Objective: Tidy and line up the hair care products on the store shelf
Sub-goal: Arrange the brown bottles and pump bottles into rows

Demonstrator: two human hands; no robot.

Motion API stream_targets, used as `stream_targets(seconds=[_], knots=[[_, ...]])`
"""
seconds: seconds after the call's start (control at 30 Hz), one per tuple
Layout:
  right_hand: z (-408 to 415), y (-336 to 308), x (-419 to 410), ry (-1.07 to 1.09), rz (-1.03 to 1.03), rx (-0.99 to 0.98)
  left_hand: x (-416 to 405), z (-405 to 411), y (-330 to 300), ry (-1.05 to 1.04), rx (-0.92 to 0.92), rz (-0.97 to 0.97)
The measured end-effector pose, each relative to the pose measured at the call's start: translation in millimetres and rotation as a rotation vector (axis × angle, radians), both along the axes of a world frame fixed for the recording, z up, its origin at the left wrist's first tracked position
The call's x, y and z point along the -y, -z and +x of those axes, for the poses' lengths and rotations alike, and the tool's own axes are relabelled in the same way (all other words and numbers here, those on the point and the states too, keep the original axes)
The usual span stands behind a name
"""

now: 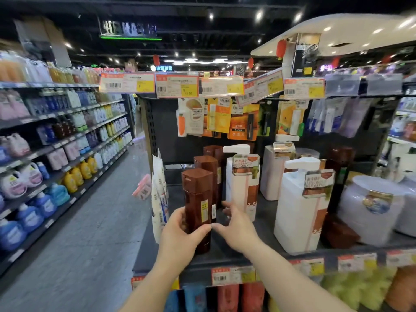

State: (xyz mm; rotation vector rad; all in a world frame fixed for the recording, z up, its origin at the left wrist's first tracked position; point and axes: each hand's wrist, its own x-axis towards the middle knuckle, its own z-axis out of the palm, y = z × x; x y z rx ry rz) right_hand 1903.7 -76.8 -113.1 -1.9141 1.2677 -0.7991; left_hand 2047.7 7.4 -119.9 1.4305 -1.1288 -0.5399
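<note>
A tall brown bottle (197, 199) stands upright near the front left of the dark shelf (225, 251). My left hand (180, 235) grips its lower half from the left. My right hand (234, 228) hovers just right of it with fingers spread, thumb tip near the bottle, holding nothing. Two more brown bottles (208, 170) stand in a row behind it. To the right stand white pump bottles (242, 179), with a larger one (299, 208) near the front edge.
White pouches (158, 194) lean at the shelf's left end. A pale lidded tub (371, 208) stands at the right. A brown pack (340, 233) lies low behind the big pump bottle. Hanging cards and price tags (177, 85) sit above. An aisle runs along the left.
</note>
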Motion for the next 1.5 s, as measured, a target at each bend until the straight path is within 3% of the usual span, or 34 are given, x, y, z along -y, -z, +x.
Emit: stream_targets(seconds=[0.2,0.43,0.57,1.13,1.5], knots=[[20,2,18,-0.096,-0.024,0.035,-1,3,13,0.032,0.02,0.125],[26,2,28,-0.165,-0.014,0.116,-1,0,12,0.009,0.015,0.138],[15,-1,28,-0.199,0.013,0.063,-1,-1,11,-0.019,0.058,0.135],[-10,-2,26,-0.137,-0.061,0.02,2,-6,9,-0.034,0.075,0.148],[-41,-3,42,0.019,-0.119,0.02,28,4,11,0.08,0.115,0.187]])
